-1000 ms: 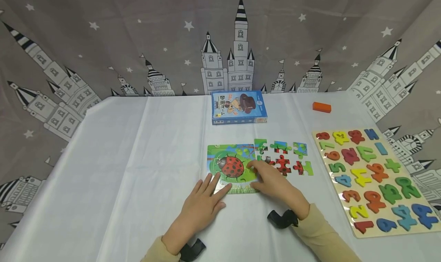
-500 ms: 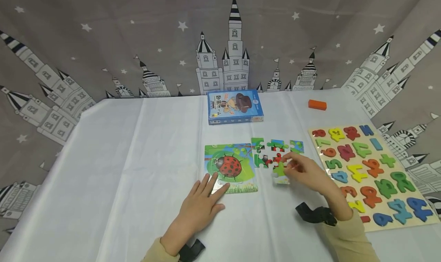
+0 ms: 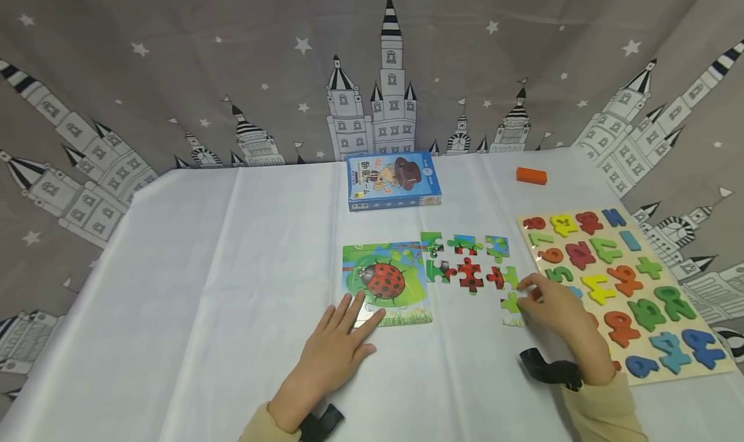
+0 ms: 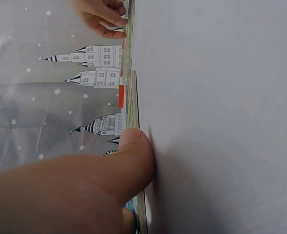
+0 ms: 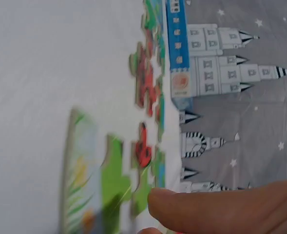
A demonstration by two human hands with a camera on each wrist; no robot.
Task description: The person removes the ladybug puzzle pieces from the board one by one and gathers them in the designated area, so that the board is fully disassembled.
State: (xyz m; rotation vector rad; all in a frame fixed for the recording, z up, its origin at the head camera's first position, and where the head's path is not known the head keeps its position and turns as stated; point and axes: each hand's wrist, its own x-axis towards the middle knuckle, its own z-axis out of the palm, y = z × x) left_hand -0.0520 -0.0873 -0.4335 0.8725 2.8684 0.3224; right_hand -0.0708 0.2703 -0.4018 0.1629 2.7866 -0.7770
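Observation:
In the head view my left hand [image 3: 337, 345] lies with fingers spread over the lower left corner of a ladybug puzzle board [image 3: 413, 261]. My right hand [image 3: 552, 309] pinches the edge of a green jigsaw piece [image 3: 512, 311] with grass along its bottom, low over the cloth. Above it lies a piece with red and green [image 3: 510, 276]. Other loose pieces sit in two rows right of the board, among them a red centre piece [image 3: 469, 276]. In the right wrist view the thumb [image 5: 197, 207] shows near the grass piece [image 5: 80, 180].
A wooden board [image 3: 630, 293] with coloured numbers and letters lies under and beyond my right forearm. At the back stand a blue game box [image 3: 394, 181] and an orange block [image 3: 531, 176]. Behind the white cloth [image 3: 261, 248] hangs a grey castle-print curtain [image 3: 221, 54].
My right hand has left the puzzle board with the grass jigsaw piece and carried it right, below the red and green piece. My left hand stays on the board.

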